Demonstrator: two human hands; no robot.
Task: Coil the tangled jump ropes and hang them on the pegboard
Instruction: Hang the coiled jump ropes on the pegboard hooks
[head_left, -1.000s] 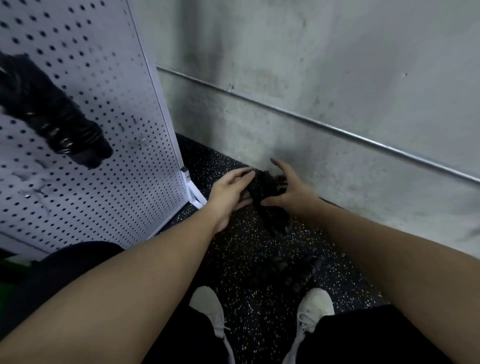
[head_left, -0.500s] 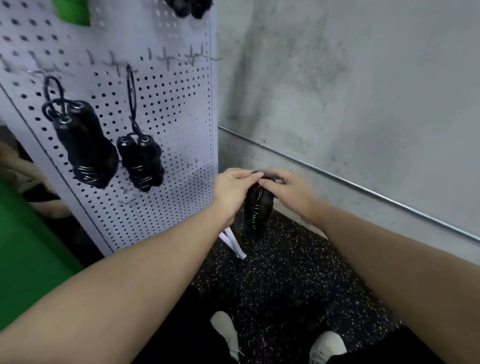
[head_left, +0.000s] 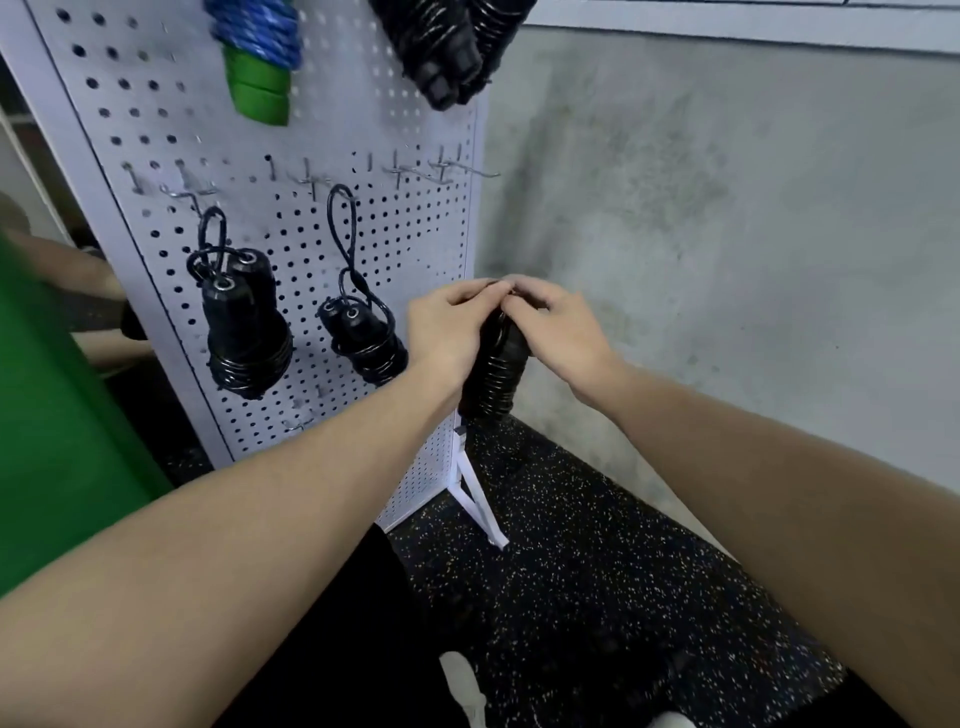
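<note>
The white pegboard (head_left: 291, 249) is cut off at twelve o'clock, cropping its top bundles. The left hand (head_left: 447, 327) and right hand (head_left: 558, 325) pinch the coiled black jump rope (head_left: 493, 374) by its hidden top, at the board's three o'clock edge; fingertips blurred. It has risen since half a second ago.

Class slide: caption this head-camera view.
Both hands, left and right, hold a coiled black jump rope beside the white pegboard.

Dim, even indoor light; soft motion blur throughout, wide-angle stretching at the edges.
</note>
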